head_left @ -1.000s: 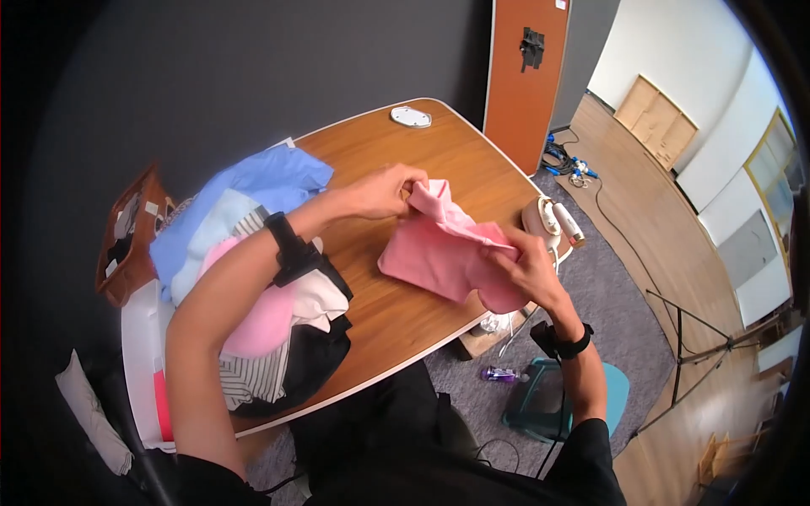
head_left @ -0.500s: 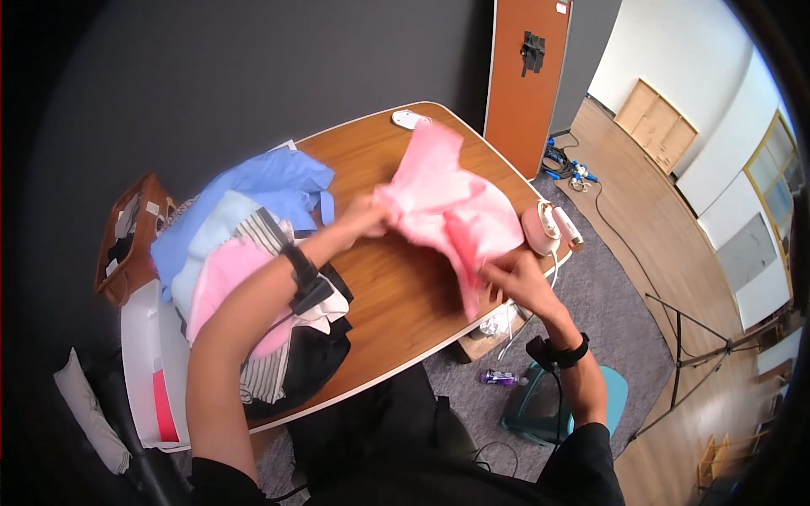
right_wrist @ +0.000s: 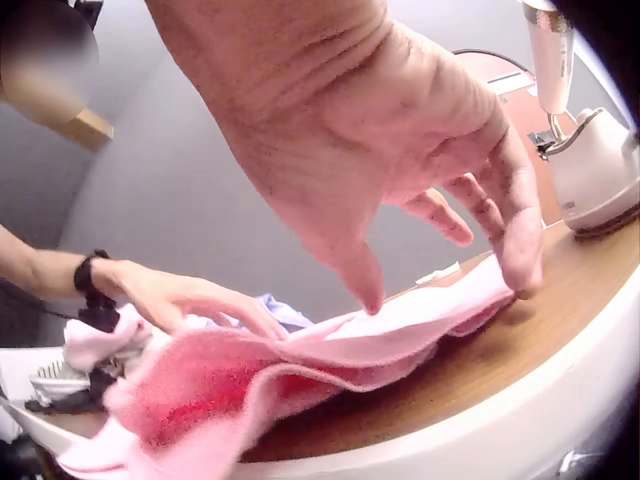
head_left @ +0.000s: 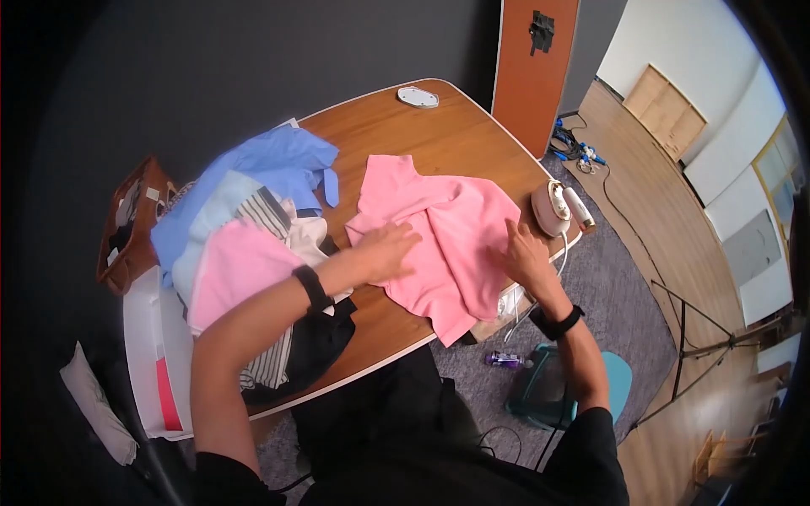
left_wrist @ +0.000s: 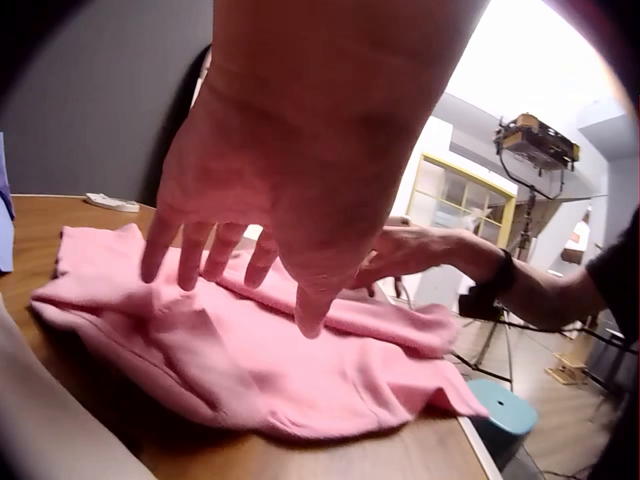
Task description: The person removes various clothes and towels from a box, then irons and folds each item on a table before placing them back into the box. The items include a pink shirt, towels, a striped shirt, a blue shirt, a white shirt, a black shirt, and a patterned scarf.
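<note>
Cloth, pink and rumpled, lies spread across the right part of the desk before you, one corner overhanging the near edge; your left hand is over its left side with fingers spread, your right hand is at its right edge with fingers loosely bent; the hands are apart and grip nothing, though you cannot tell whether the right fingertips touch it; a clothes heap lies to your left; a white corded appliance stands near the right edge; a flat white object lies at the far end.
</note>
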Available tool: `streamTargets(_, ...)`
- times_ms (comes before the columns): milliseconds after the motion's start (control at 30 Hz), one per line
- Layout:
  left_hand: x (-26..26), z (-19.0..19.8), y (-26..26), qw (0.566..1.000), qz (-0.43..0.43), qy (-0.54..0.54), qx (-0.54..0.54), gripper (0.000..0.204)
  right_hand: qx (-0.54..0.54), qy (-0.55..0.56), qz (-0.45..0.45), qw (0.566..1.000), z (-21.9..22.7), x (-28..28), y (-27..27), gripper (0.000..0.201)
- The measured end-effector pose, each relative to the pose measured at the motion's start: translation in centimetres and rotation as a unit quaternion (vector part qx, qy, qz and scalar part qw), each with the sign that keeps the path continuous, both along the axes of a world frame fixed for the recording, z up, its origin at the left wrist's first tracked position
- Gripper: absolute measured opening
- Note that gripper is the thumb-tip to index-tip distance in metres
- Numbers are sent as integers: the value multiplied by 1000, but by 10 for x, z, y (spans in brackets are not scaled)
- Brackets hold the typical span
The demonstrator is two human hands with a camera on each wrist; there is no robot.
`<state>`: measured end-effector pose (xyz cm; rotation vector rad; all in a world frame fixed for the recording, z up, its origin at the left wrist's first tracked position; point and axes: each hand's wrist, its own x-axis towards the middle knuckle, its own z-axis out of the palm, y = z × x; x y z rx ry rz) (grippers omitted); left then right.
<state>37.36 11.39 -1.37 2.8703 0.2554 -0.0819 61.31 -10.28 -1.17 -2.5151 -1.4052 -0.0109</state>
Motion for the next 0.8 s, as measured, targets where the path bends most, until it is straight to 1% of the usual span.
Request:
streamTargets(33, -5, -4, -15, 998, 1, 58, 15, 75, -10, -40, -13, 999, -8, 2, 5, 86)
streamTargets(67, -12, -6, -28, 993, 2, 116, 31, 83, -55, 24, -12, 998, -12, 11, 11, 108)
streamTargets(167, -36, -6, -53, 992, 24, 126, 0, 96, -42, 31, 58, 997, -27, 24, 20, 105)
streamTargets(200, -43, -13, -56, 993, 25, 113, 6, 98, -34, 83, 90, 992, -36, 35, 29, 97)
streamTargets(233, -50, -15, -60, 994, 18, 108, 19, 98, 23, 113, 120, 986, -46, 43, 39, 80)
streamTargets(300, -59, -16, -69, 995, 8, 92, 47, 97, -66, 92, 206, 972, -67, 75, 74, 47)
streamTargets(333, -60, -15, -73, 993, 7, 108, 47, 96, -149, 93, 174, 969, -34, 64, 81, 17)
streamTargets(367, -61, -10, -78, 992, 13, 117, 37, 96, -174, 62, 220, 958, -26, 75, 96, 23)
streamTargets(400, -62, -3, -85, 991, 18, 127, 27, 96, -147, 45, 250, 956, -29, 97, 119, 26)
streamTargets(433, -61, 1, -92, 990, 20, 136, 17, 95, -153, 15, 178, 972, 8, 86, 131, 25)
streamTargets(467, -60, -1, -99, 991, 28, 128, 10, 90, -77, -4, 159, 984, 19, 93, 142, 22)
streamTargets(500, -58, -2, -106, 992, 29, 122, 1, 88, -24, -70, 115, 991, 23, 102, 161, 14)
streamTargets(533, -56, -3, -114, 993, 30, 115, -8, 86, 67, -137, 100, 983, 33, 105, 171, 17)
streamTargets(567, -57, -4, -118, 994, 29, 107, -18, 84, 110, -188, 72, 973, 35, 103, 170, 18)
streamTargets(633, -61, -8, -118, 999, 17, 17, -27, 79, 192, -289, 17, 938, 41, 94, 172, 21)
streamTargets(667, -62, -11, -118, 999, 11, -30, -33, 77, 184, -223, 31, 957, 42, 81, 164, 21)
streamTargets(700, -61, -14, -117, 996, 6, -77, -41, 75, 142, -178, 86, 970, 26, 89, 167, 21)
streamTargets(733, -61, -6, -115, 993, 21, -113, -9, 65, 58, -152, 91, 982, 25, 79, 158, 23)
streamTargets(767, -60, -8, -104, 991, 22, -130, 5, 62, -29, -124, 95, 987, 22, 61, 144, 24)
streamTargets(800, -57, -15, -89, 989, 23, -147, 19, 59, -67, -105, 94, 988, 22, 44, 128, 27)
